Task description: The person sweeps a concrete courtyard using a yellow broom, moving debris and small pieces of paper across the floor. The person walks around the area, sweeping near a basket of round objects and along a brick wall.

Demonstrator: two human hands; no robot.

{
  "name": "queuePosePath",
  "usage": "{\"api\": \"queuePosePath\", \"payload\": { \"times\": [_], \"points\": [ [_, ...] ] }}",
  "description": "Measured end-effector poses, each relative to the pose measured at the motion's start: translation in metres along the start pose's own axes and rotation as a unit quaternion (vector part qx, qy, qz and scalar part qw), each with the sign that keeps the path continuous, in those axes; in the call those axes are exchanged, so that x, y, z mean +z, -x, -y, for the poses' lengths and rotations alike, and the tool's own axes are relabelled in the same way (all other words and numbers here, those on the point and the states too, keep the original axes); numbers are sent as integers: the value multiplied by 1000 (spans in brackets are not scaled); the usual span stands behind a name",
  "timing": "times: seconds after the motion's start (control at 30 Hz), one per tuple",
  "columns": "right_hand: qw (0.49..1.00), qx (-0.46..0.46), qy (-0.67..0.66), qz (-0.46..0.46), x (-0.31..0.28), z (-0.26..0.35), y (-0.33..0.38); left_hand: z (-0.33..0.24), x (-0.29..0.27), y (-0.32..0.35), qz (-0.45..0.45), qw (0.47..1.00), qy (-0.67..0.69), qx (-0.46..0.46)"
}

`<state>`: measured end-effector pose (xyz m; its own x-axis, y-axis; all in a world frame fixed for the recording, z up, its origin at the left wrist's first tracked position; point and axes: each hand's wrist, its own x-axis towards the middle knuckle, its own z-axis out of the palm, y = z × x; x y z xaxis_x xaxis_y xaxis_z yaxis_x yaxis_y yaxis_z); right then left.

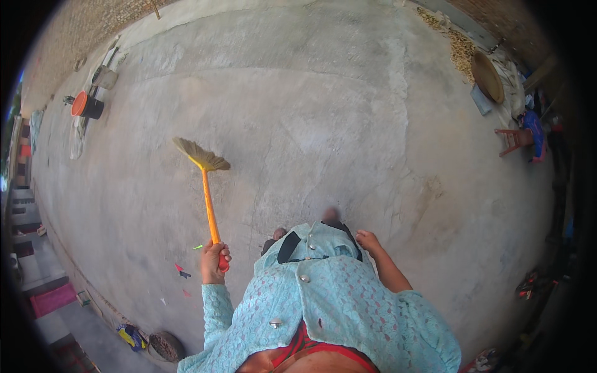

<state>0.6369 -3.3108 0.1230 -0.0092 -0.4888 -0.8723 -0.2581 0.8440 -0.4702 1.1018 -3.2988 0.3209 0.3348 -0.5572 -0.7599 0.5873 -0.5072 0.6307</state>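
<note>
My left hand [214, 258] is closed round the red lower end of a broom [210, 202]. The broom has an orange handle, and its fan of greenish-brown bristles points ahead and away from me, over the grey concrete floor [323, 112]. Whether the bristles touch the floor I cannot tell. On my right side, my right hand [368, 240] hangs beside my light-blue lace top with its fingers curled in. Nothing shows in it. Small coloured scraps [181, 271] lie on the floor left of my left hand.
Far left stand an orange-and-black bucket [87, 106] and a grey container [104, 78]. At the far right are a round shallow basket [487, 77], a heap of yellowish pieces [461, 53] and a small red stool [513, 142] with blue cloth. A dark basin [165, 346] sits at the lower left.
</note>
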Motion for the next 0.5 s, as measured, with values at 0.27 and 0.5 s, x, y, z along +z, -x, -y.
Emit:
{"api": "queuePosePath", "payload": {
  "times": [0.27, 0.5],
  "points": [
    [999, -26, -29, -12, -7, 5, 10, 10, 83, -7, 159, 981, 23, -113],
    [995, -1, -94, 28, -30, -6, 5, 50, 167, -50, 233, 943, -4, -236]
  ]
}}
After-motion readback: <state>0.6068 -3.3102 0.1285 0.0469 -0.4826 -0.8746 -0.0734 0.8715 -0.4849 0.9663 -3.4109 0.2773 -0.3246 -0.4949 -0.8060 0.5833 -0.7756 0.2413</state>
